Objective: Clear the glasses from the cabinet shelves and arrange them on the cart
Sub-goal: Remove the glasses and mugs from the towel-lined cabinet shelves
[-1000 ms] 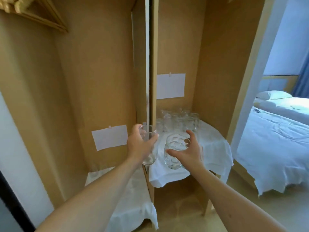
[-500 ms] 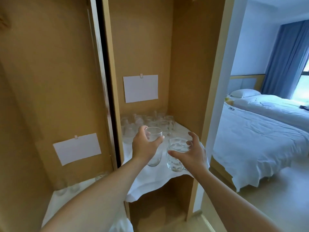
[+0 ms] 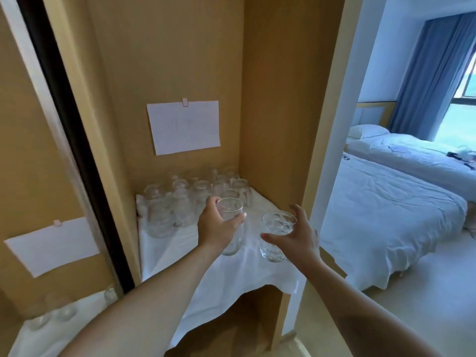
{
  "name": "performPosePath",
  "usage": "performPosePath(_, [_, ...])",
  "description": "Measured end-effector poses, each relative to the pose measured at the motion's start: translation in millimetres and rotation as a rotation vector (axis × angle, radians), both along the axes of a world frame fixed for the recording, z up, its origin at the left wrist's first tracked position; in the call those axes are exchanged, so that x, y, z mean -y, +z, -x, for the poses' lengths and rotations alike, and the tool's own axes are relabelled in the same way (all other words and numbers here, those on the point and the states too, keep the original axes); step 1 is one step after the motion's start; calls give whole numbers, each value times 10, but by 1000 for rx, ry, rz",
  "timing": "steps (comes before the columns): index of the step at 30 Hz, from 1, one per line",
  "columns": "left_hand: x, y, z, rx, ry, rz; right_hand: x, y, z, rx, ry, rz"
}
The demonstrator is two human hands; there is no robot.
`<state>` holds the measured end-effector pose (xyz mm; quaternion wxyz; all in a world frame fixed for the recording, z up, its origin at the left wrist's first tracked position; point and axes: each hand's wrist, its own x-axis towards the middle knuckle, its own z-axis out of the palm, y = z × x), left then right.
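— What have you got in your hands?

— My left hand [image 3: 217,225] is wrapped around a plain glass [image 3: 230,222], thumb on the near side and fingers curled round its far side. I can't tell whether its base rests on the white cloth [image 3: 231,274] or hangs just above it.

— And the other one?

— My right hand [image 3: 296,237] holds a patterned glass [image 3: 274,237], thumb across its front, fingers spread and curved behind the rim. That glass is just right of the plain one, near the front right corner of the shelf.

— Where are the rest?

— A cluster of clear glasses [image 3: 190,199] stands upright at the back of the same shelf, on the cloth, under a sheet of paper [image 3: 183,127] clipped to the cabinet's [image 3: 273,99] back wall. They are too crowded to count.

— Anything lower down?

— On the left, past a dark upright strip [image 3: 67,130], a lower shelf also covered in white shows a few blurred glasses [image 3: 55,311], with a second sheet of paper [image 3: 52,244] above them.

— And to the right?

— A doorway opens on a bed [image 3: 386,215] with white covers, and blue curtains [image 3: 432,73] by a window.
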<state>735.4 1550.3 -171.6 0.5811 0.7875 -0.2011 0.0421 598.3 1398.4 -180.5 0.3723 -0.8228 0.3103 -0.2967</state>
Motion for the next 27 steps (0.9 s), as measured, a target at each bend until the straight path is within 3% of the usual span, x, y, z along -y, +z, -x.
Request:
performPosePath(21, [974, -807, -779, -121, 296, -72, 1333, -560, -1434, -194, 275, -17])
performPosePath(27, [1031, -827, -1044, -149, 271, -102, 1309, -726, -1541, -109, 260, -185])
